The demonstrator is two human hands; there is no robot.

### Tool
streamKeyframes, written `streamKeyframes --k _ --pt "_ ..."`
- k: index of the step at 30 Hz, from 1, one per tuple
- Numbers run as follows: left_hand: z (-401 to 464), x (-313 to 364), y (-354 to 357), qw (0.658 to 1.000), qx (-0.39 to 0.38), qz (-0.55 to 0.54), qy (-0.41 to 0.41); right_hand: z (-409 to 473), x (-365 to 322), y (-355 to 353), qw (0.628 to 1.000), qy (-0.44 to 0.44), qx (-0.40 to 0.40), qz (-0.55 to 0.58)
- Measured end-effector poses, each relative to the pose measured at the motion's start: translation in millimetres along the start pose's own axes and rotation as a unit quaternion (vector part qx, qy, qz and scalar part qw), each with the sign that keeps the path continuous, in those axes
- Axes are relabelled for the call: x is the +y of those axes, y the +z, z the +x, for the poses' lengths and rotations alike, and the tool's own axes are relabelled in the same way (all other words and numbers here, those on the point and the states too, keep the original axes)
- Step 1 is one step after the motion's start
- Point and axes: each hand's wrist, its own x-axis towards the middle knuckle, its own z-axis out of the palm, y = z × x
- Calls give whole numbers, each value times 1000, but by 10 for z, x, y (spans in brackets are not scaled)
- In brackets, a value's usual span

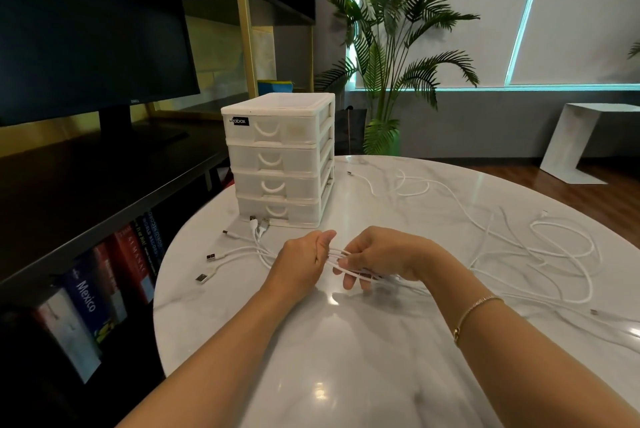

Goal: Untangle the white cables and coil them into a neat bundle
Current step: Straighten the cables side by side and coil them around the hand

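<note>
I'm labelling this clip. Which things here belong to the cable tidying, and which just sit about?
Job: white cables, gathered strands held by the left hand and right hand.
Lying about: drawer box, monitor, books, palm plant, table.

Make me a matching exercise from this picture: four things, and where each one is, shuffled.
Things:
1. white plastic four-drawer organiser
2. loose loops of white cable
3. silver USB plugs
4. thin gold bracelet

Places:
A. on the right wrist
B. table's far left, by the shelf
C. left of the left hand
D. table's right side

Pairs: 1-B, 2-D, 3-C, 4-A
</note>
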Motion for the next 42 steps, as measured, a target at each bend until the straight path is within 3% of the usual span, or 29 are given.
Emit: streamKeyframes --k 6,11,18,24,33,42 --pt "13 52 24 1000 7 20 -19 -142 111 71 999 -40 22 20" --pt "10 77 -16 1000 25 -13 -11 -190 84 51 999 -23 9 33" --pt "6 69 -60 996 9 -70 -44 -110 148 48 996 25 79 -14" --pt "84 35 -39 999 10 -36 -31 -196 68 113 997 -55 31 -41" --pt "50 60 -67 998 -21 -31 -59 -192 183 66 995 -79 65 9" --pt "36 122 -133 998 -24 -10 -65 -220 103 92 994 -94 -19 58"
